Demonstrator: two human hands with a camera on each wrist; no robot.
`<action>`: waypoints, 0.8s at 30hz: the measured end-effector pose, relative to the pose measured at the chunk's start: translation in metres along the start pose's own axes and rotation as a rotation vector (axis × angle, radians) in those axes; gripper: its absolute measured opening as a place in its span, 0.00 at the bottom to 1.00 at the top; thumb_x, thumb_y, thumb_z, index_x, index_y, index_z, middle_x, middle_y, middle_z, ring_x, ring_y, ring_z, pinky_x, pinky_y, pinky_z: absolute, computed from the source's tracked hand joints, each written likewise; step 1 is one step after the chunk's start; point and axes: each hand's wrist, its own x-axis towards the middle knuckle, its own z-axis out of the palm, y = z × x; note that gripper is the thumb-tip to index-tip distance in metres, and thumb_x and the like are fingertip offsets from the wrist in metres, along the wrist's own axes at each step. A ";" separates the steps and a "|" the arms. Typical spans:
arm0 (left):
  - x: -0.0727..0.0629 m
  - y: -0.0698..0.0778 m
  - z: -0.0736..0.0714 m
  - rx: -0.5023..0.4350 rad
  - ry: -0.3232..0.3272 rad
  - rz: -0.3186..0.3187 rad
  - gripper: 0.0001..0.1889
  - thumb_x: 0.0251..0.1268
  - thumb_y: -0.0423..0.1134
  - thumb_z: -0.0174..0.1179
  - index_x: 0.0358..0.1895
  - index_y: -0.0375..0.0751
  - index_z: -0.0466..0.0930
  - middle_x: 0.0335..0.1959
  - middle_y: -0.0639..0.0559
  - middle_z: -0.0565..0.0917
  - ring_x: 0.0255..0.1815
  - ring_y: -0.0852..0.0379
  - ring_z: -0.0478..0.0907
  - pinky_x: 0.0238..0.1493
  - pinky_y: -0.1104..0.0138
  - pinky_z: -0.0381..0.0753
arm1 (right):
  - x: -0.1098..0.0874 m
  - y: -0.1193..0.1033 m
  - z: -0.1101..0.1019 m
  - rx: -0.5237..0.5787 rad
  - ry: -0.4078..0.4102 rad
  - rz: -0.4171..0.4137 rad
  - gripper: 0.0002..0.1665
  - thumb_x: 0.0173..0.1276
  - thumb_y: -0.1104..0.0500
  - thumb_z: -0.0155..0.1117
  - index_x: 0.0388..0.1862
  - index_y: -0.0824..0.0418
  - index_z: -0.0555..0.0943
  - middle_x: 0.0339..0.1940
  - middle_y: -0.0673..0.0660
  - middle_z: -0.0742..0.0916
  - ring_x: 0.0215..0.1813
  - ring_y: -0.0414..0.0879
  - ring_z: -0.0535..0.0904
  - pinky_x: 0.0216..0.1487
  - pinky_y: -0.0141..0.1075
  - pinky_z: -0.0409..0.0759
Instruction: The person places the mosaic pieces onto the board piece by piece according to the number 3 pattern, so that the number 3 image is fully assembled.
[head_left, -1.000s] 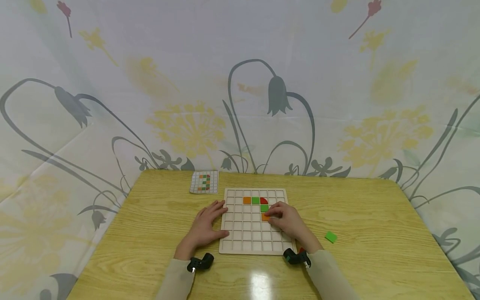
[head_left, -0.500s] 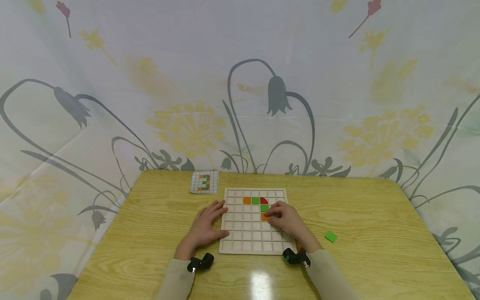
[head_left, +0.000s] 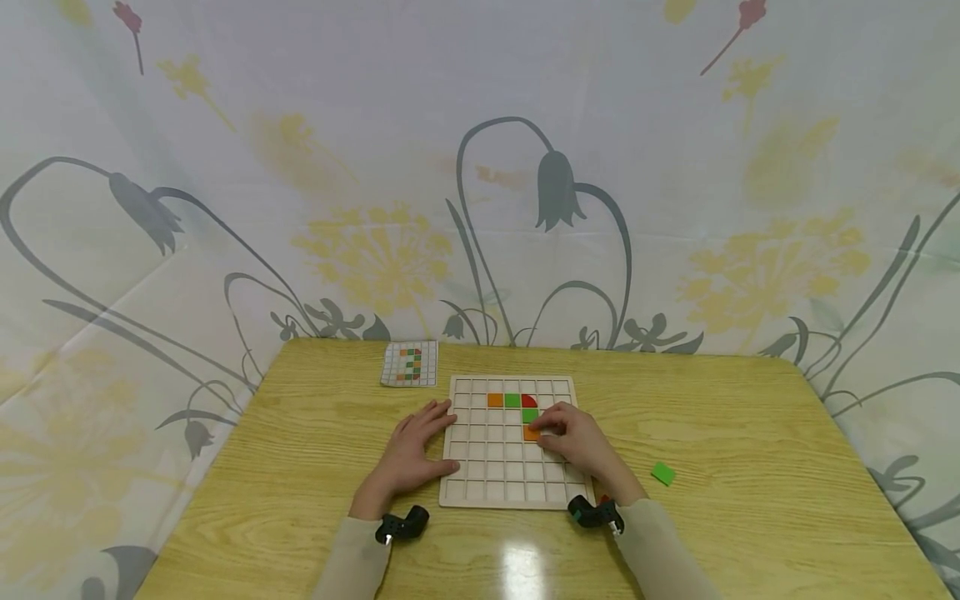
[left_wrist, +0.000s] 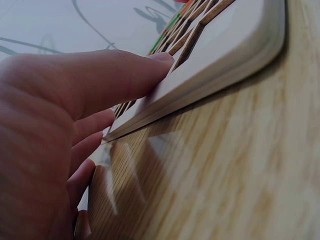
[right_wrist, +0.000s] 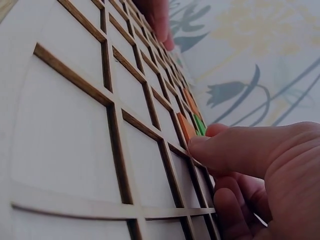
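A pale wooden grid board (head_left: pixel 477 471) lies on the table. My left hand (head_left: pixel 408 450) rests on its left edge with the fingers spread; in the left wrist view the thumb (left_wrist: pixel 125 75) lies over the rim. My right hand (head_left: pixel 577 437) pinches an orange square tile (head_left: pixel 530 434) between thumb and forefinger, in a cell right below a green tile (head_left: pixel 530 416). Seen from the right wrist, that orange tile (right_wrist: pixel 186 126) stands slightly tilted above the grid bars. Along the upper row sit another orange tile (head_left: pixel 496 401), a green tile (head_left: pixel 512 401) and a red quarter-round tile (head_left: pixel 528 402).
Behind the board to the left lies a printed card (head_left: pixel 387 372) with a coloured grid pattern. A loose green tile (head_left: pixel 663 474) is on the table (head_left: pixel 757 467) to the right. Something red (head_left: pixel 605 500) shows partly behind my right wrist. A flowered curtain (head_left: pixel 337 167) hangs behind the table.
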 end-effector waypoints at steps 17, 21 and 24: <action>-0.001 0.002 -0.002 -0.013 0.003 -0.005 0.38 0.58 0.50 0.69 0.72 0.41 0.70 0.78 0.48 0.61 0.79 0.45 0.49 0.73 0.41 0.45 | -0.001 -0.003 -0.003 0.095 0.044 0.046 0.11 0.67 0.64 0.67 0.48 0.61 0.87 0.45 0.54 0.86 0.43 0.45 0.80 0.45 0.39 0.79; -0.001 0.001 -0.001 -0.009 0.004 -0.002 0.38 0.58 0.51 0.69 0.72 0.41 0.70 0.77 0.48 0.61 0.79 0.45 0.49 0.73 0.40 0.46 | -0.003 -0.010 -0.006 0.094 0.056 0.059 0.12 0.67 0.66 0.67 0.49 0.63 0.86 0.43 0.54 0.87 0.42 0.46 0.81 0.45 0.39 0.79; 0.000 0.001 0.000 -0.003 0.002 -0.003 0.38 0.58 0.51 0.69 0.72 0.41 0.70 0.77 0.48 0.61 0.79 0.45 0.49 0.73 0.40 0.46 | -0.004 -0.013 -0.009 0.092 0.063 0.073 0.13 0.66 0.67 0.67 0.50 0.64 0.86 0.42 0.54 0.87 0.42 0.46 0.81 0.45 0.40 0.79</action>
